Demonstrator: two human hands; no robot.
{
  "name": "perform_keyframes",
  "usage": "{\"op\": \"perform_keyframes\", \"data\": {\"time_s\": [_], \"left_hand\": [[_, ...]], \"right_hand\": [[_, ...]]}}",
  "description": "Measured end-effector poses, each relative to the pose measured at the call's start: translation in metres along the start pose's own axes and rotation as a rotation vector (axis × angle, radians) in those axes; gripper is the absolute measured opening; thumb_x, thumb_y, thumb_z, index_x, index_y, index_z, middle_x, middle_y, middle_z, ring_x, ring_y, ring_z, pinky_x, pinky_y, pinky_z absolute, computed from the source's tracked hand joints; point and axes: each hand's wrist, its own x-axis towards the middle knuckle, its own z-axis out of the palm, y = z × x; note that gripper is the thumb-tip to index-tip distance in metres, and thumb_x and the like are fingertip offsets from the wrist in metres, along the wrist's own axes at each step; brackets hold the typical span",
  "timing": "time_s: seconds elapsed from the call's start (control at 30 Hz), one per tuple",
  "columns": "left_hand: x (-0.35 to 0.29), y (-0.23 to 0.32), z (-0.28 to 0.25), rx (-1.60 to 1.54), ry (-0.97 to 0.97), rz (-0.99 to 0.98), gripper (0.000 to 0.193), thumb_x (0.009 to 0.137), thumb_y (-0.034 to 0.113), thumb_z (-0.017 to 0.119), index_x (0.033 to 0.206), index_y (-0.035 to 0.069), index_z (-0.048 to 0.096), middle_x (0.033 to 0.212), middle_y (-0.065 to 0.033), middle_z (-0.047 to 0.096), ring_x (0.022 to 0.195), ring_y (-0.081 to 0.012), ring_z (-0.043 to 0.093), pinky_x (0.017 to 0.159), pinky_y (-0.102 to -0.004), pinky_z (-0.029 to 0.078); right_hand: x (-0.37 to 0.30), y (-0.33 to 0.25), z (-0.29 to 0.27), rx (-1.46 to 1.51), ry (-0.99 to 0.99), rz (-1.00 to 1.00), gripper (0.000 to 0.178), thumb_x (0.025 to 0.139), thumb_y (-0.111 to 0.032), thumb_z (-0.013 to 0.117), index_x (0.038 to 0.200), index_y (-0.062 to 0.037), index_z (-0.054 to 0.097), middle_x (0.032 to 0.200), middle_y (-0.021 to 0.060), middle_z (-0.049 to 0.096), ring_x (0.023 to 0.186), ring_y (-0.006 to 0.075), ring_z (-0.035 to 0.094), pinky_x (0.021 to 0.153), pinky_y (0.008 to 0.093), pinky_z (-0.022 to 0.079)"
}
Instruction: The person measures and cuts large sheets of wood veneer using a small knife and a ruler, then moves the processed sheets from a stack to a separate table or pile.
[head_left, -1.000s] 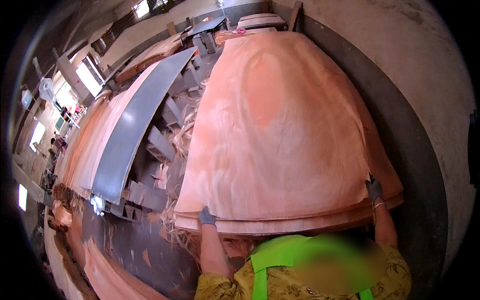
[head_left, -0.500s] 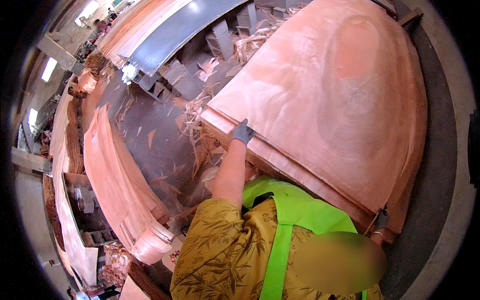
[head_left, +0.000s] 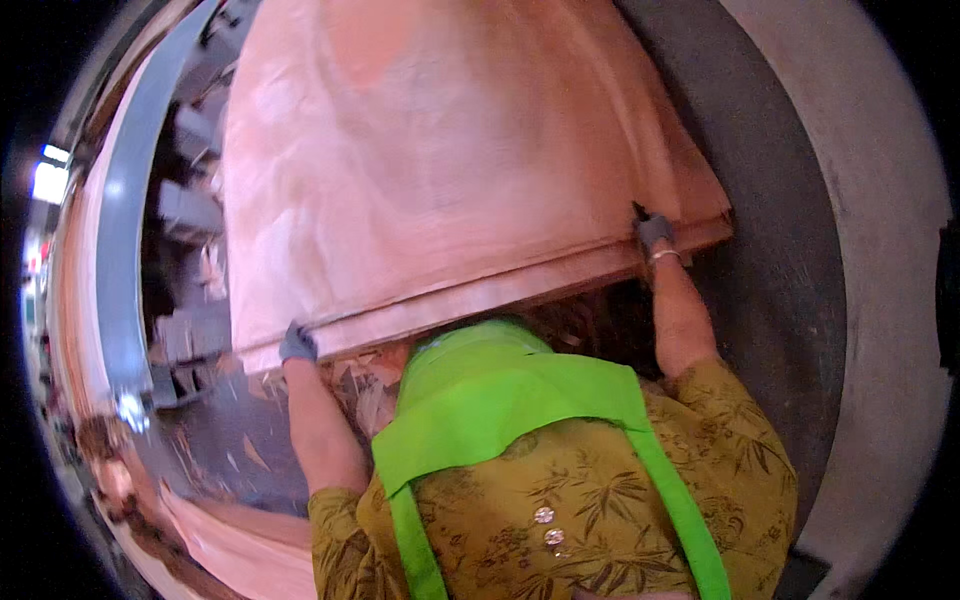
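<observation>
A large stack of thin pinkish wood veneer sheets (head_left: pixel 440 190) lies in front of me, its near edge running across at chest height. My left hand (head_left: pixel 298 343), in a grey glove, is closed over the near edge of the top veneer near the left corner. Toward the right corner, my right hand (head_left: pixel 655 232), also grey-gloved with a band at the wrist, is closed on the same edge. A dark tip sticks up from it; I cannot tell whether it is a finger or a tool. The undersides of both grips are hidden by the sheets.
Left of the stack, grey blocks (head_left: pixel 190 210) stand below a long grey-blue panel (head_left: pixel 140 200). Veneer scraps (head_left: pixel 255 452) litter the dark floor. More veneer sheets (head_left: pixel 240 545) lie at the lower left. A pale floor strip (head_left: pixel 820 110) curves along the right.
The view has swung right, so the stack's near edge now lies almost level before me. Both hands stay on that edge, with both forearms now in sight.
</observation>
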Motion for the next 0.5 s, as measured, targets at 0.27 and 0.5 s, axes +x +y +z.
{"op": "perform_keyframes", "data": {"time_s": [0.27, 0.5], "left_hand": [[0.004, 0.07, -0.069, 0.062, 0.085, -0.048, 0.035, 0.091, 0.04, 0.045, 0.063, 0.02, 0.042, 0.046, 0.0022, 0.036, 0.036, -0.0137, 0.036, 0.034, -0.0268, 0.03], [0.008, 0.041, -0.05, 0.139, 0.15, -0.104, 0.032, 0.092, 0.036, 0.043, 0.064, 0.021, 0.045, 0.051, 0.0006, 0.047, 0.04, -0.0159, 0.043, 0.038, -0.0286, 0.037]], "right_hand": [[-0.059, -0.103, -0.066, 0.053, -0.171, 0.118, 0.05, 0.079, -0.043, 0.062, 0.111, -0.0048, 0.061, 0.113, 0.0211, 0.06, 0.106, 0.0384, 0.056, 0.087, 0.0458, 0.045], [-0.062, -0.075, -0.059, 0.161, -0.096, 0.114, 0.048, 0.073, -0.039, 0.066, 0.107, -0.0054, 0.063, 0.106, 0.0214, 0.062, 0.102, 0.0371, 0.059, 0.085, 0.0432, 0.046]]}}
